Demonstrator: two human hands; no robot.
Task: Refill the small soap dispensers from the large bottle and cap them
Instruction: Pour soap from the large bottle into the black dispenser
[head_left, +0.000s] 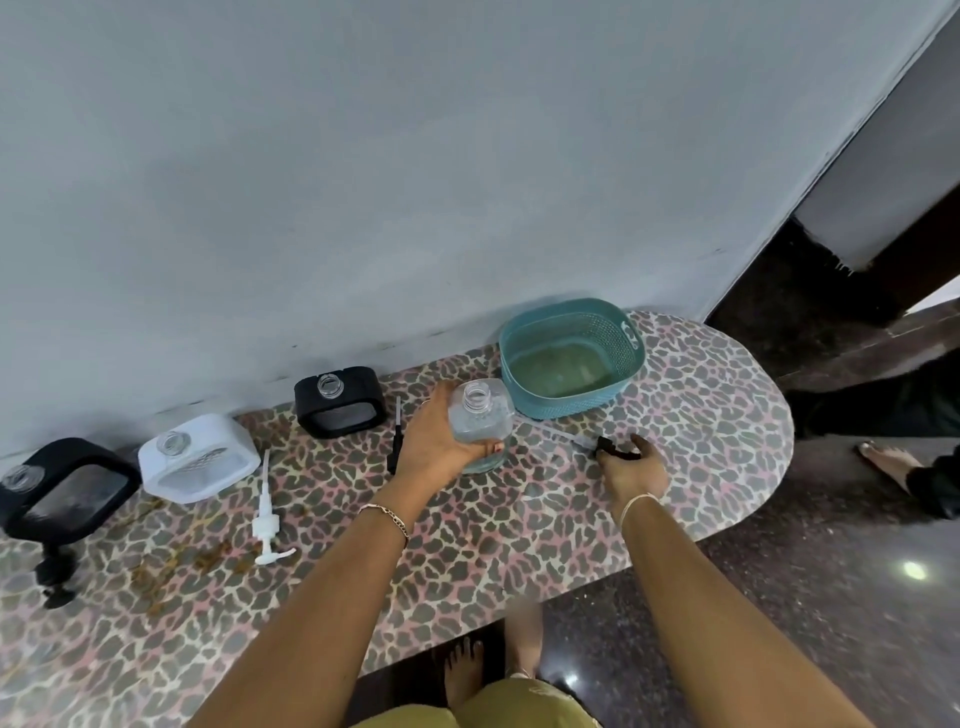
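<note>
While the left hand (441, 441) is gripping an uncapped clear bottle (480, 413) upright on the leopard-print table (701, 415), the right hand (634, 467) is pinching a black pump head (605, 446) just beside it, near a teal basket (615, 338).

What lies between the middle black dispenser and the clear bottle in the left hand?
A loose black pump with its tube lies there on the table, right beside the left hand holding the clear bottle; the head view shows it.

Three dispensers (340, 400) left of bottle (480, 415), basket (610, 338) right, on table (701, 415)
</note>
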